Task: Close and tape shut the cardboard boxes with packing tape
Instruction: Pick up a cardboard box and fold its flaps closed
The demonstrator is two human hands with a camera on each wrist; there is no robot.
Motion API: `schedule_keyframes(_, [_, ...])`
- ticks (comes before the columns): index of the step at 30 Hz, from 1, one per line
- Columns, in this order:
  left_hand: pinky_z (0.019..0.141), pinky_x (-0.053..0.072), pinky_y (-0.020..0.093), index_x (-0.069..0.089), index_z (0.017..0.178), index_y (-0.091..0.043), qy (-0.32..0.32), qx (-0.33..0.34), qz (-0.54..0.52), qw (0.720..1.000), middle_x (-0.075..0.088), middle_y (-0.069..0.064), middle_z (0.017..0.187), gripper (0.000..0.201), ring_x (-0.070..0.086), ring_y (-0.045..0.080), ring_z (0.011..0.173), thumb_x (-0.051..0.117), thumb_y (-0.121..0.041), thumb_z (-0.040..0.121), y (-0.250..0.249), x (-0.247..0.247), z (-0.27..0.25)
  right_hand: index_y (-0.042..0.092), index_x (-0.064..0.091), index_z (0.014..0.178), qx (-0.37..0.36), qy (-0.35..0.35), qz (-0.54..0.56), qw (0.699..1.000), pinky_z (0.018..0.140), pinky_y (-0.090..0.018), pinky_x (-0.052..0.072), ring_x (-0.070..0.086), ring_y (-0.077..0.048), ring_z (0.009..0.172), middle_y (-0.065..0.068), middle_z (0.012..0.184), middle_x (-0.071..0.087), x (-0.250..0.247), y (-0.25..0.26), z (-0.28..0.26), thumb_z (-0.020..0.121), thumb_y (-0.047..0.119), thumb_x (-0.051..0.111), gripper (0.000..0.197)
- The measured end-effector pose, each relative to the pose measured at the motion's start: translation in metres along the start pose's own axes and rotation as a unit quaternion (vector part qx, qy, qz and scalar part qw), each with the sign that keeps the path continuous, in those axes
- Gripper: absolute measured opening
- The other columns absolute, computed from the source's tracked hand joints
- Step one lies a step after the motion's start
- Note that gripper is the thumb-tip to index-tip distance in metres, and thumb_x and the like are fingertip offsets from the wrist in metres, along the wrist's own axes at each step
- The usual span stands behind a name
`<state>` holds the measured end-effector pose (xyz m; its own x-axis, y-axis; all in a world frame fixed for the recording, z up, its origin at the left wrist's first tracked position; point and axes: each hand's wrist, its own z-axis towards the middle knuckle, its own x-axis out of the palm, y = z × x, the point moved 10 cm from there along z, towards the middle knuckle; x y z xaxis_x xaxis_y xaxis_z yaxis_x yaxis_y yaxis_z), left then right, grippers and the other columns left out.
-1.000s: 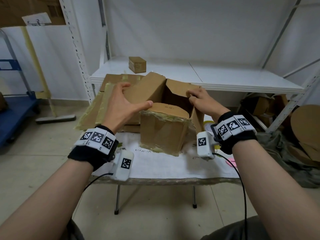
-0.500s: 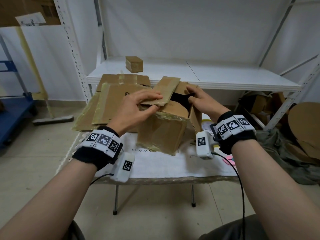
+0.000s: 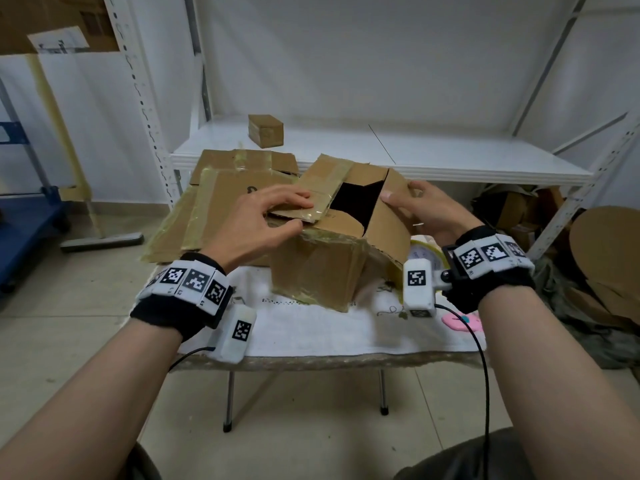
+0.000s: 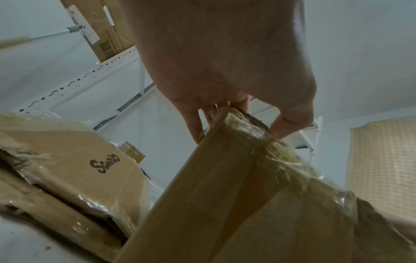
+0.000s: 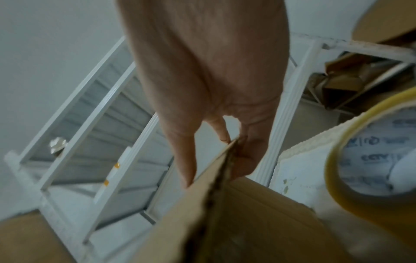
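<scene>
A worn, tape-covered cardboard box (image 3: 317,271) stands on the small table, its top partly open and dark inside. My left hand (image 3: 277,216) holds the left flap (image 3: 323,187) low over the opening, fingers on top and thumb under its edge by the box's near corner (image 4: 245,128). My right hand (image 3: 415,209) pinches the right flap (image 3: 389,225), thumb on its inner face and fingers behind; the flap's edge (image 5: 216,170) runs between them. A roll of yellowish packing tape (image 5: 351,178) lies on the table right of the box, mostly hidden behind my right wrist (image 3: 427,251).
Flattened taped cardboard sheets (image 3: 221,199) lie left of and behind the box. A small closed box (image 3: 265,130) sits on the white shelf (image 3: 433,154) behind. The table's white cloth (image 3: 311,327) is bare in front. Cardboard scraps (image 3: 606,258) pile up at the right, and a blue cart (image 3: 27,220) stands left.
My left hand has folded the left flap from upright down over the opening. My right hand has taken the right flap by its upper edge.
</scene>
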<state>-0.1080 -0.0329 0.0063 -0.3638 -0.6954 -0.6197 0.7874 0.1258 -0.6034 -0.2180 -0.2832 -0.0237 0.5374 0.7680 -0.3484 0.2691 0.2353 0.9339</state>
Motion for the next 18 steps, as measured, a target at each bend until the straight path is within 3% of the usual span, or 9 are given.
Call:
schedule_keyframes(2, [0.110, 0.042, 0.047, 0.071, 0.116, -0.031, 0.001, -0.007, -0.005, 1.000, 0.061, -0.018, 0.132, 0.044, 0.049, -0.001, 0.129, 0.057, -0.048, 0.078, 0.002, -0.001, -0.001, 0.013, 0.046, 0.143, -0.011, -0.005, 0.044, 0.999, 0.076, -0.035, 0.060, 0.066, -0.022, 0.104, -0.009, 0.135, 0.058, -0.009, 0.002, -0.001, 0.091, 0.018, 0.074, 0.059])
schedule_keyframes(4, [0.110, 0.042, 0.048, 0.071, 0.116, -0.030, -0.001, -0.007, -0.006, 1.000, 0.061, -0.017, 0.133, 0.045, 0.049, 0.000, 0.129, 0.057, -0.049, 0.078, 0.002, -0.001, -0.002, 0.013, 0.050, 0.140, -0.032, -0.008, 0.108, 0.994, 0.070, -0.032, 0.060, 0.069, -0.020, 0.096, -0.011, 0.137, 0.058, -0.018, 0.007, -0.002, 0.094, 0.007, 0.067, 0.050])
schedule_keyframes(7, [0.112, 0.041, 0.043, 0.071, 0.117, -0.029, 0.005, -0.011, -0.016, 1.000, 0.060, -0.019, 0.133, 0.047, 0.049, -0.002, 0.128, 0.057, -0.049, 0.077, -0.001, 0.003, -0.003, 0.017, 0.046, 0.146, -0.085, -0.025, 0.211, 0.974, 0.062, -0.025, 0.058, 0.070, -0.021, 0.086, -0.007, 0.134, 0.061, -0.026, 0.022, -0.007, 0.101, 0.013, 0.059, 0.047])
schedule_keyframes(9, [0.113, 0.039, 0.041, 0.071, 0.117, -0.030, 0.008, -0.012, -0.016, 1.000, 0.060, -0.020, 0.133, 0.047, 0.048, -0.004, 0.128, 0.056, -0.049, 0.077, -0.003, 0.004, -0.003, 0.023, 0.044, 0.146, -0.117, -0.017, 0.228, 0.966, 0.072, -0.031, 0.060, 0.070, -0.027, 0.096, -0.005, 0.138, 0.059, -0.017, 0.031, -0.010, 0.103, 0.022, 0.056, 0.044])
schedule_keyframes(11, [0.113, 0.039, 0.041, 0.070, 0.117, -0.030, 0.007, -0.012, -0.015, 1.000, 0.059, -0.020, 0.133, 0.043, 0.047, -0.004, 0.128, 0.058, -0.045, 0.079, -0.003, 0.005, -0.003, 0.030, 0.045, 0.147, -0.149, -0.003, 0.162, 0.976, 0.084, -0.034, 0.058, 0.066, -0.024, 0.113, 0.000, 0.143, 0.055, -0.001, 0.036, -0.011, 0.102, 0.024, 0.059, 0.047])
schedule_keyframes(14, [0.112, 0.039, 0.044, 0.069, 0.118, -0.032, 0.005, -0.019, -0.012, 1.000, 0.058, -0.021, 0.134, 0.041, 0.047, -0.004, 0.128, 0.059, -0.045, 0.080, -0.001, 0.008, -0.002, 0.038, 0.052, 0.145, -0.163, 0.028, 0.009, 0.986, 0.104, -0.031, 0.043, 0.042, -0.016, 0.140, 0.005, 0.157, 0.038, 0.029, 0.033, -0.010, 0.095, 0.034, 0.069, 0.053])
schedule_keyframes(15, [0.112, 0.039, 0.047, 0.068, 0.118, -0.033, 0.007, -0.021, -0.007, 1.000, 0.057, -0.021, 0.134, 0.044, 0.047, -0.003, 0.128, 0.058, -0.049, 0.079, 0.000, 0.009, -0.002, 0.037, 0.053, 0.144, -0.153, 0.038, -0.014, 0.987, 0.106, -0.022, 0.038, 0.031, -0.013, 0.145, 0.007, 0.163, 0.026, 0.039, 0.031, -0.009, 0.094, 0.035, 0.069, 0.052])
schedule_keyframes(17, [0.111, 0.037, 0.050, 0.068, 0.118, -0.033, 0.006, -0.025, -0.004, 1.000, 0.057, -0.021, 0.134, 0.049, 0.047, 0.000, 0.129, 0.055, -0.058, 0.077, 0.000, 0.010, -0.002, 0.032, 0.055, 0.144, -0.130, 0.045, -0.028, 0.990, 0.083, 0.005, 0.035, 0.017, -0.010, 0.149, 0.007, 0.168, 0.007, 0.050, 0.027, -0.009, 0.096, 0.031, 0.067, 0.049])
schedule_keyframes(18, [0.111, 0.038, 0.050, 0.068, 0.117, -0.033, 0.000, -0.028, -0.008, 1.000, 0.058, -0.021, 0.133, 0.050, 0.047, 0.000, 0.128, 0.055, -0.060, 0.077, -0.001, 0.010, -0.002, 0.031, 0.056, 0.143, -0.125, 0.043, -0.034, 0.991, 0.071, 0.008, 0.035, 0.013, -0.012, 0.152, 0.006, 0.169, 0.003, 0.052, 0.026, -0.009, 0.096, 0.029, 0.067, 0.048])
